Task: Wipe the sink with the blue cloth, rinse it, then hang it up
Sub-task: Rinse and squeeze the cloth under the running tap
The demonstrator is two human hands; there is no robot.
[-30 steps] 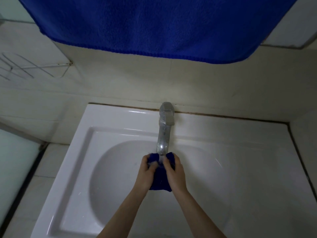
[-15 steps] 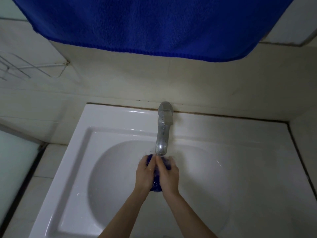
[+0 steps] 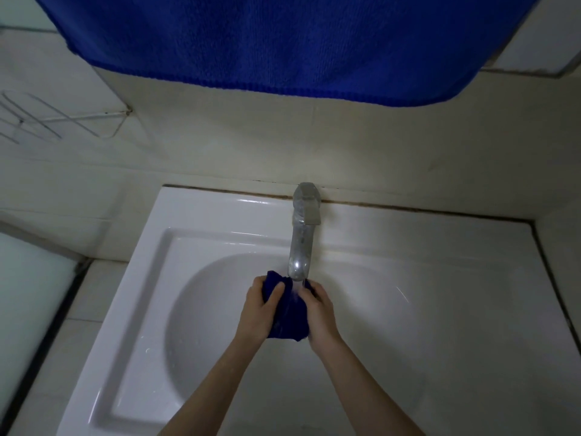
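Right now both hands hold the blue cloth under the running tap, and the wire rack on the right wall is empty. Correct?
Not quite: the head view shows the wire rack on the left wall, not the right. The rest stands: the left hand and right hand each keep a grip on the blue cloth under the running tap, and the rack holds nothing visible.

Blue towel [image 3: 283, 42] hangs above wire rack [image 3: 47, 121]

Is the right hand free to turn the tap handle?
Probably not yet: the right hand and left hand both grip the cloth under the water. Nothing blocks the handle.
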